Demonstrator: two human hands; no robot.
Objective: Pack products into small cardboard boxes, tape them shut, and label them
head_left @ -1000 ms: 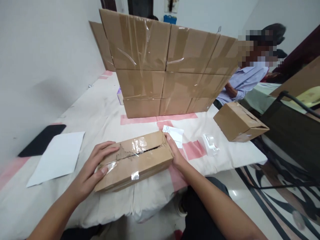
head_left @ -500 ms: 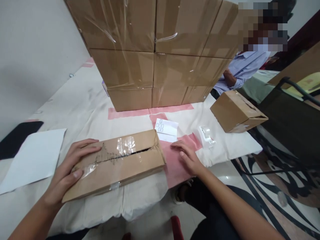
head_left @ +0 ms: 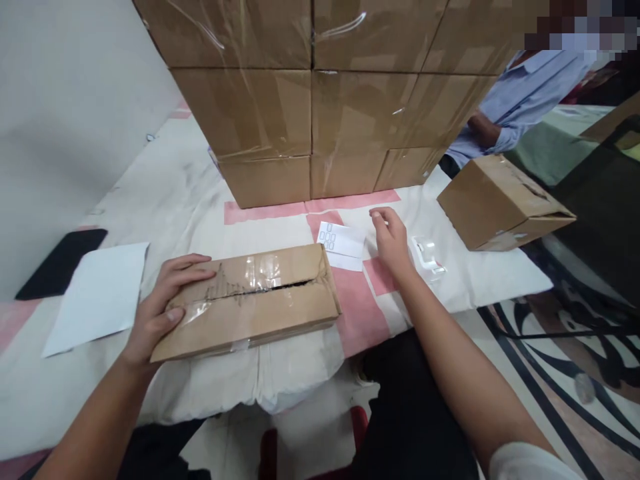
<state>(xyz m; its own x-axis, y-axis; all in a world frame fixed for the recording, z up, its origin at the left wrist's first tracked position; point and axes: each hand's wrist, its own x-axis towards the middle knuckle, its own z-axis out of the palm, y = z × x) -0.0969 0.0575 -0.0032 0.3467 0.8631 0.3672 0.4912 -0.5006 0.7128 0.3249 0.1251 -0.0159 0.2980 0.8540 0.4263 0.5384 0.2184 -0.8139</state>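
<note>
A flat cardboard box (head_left: 250, 300) with torn tape along its top seam lies on the white and pink cloth (head_left: 200, 220) in front of me. My left hand (head_left: 163, 307) grips its left end, fingers over the top and thumb on the side. My right hand (head_left: 390, 239) is off the box, hovering over the cloth with fingers loosely curled and nothing in it. It sits between a small white slip (head_left: 343, 244) printed with little squares and a white tape dispenser (head_left: 427, 256).
A wall of stacked taped cartons (head_left: 320, 93) stands behind. A smaller brown box (head_left: 503, 203) sits at the right edge of the cloth. A white sheet (head_left: 97, 293) and a black pad (head_left: 60, 261) lie to the left. Another person in a light blue shirt (head_left: 525, 100) sits at the back right.
My right hand has let go of the box's right end and moved forward and right toward the slip and the tape dispenser. The left hand stays on the box.
</note>
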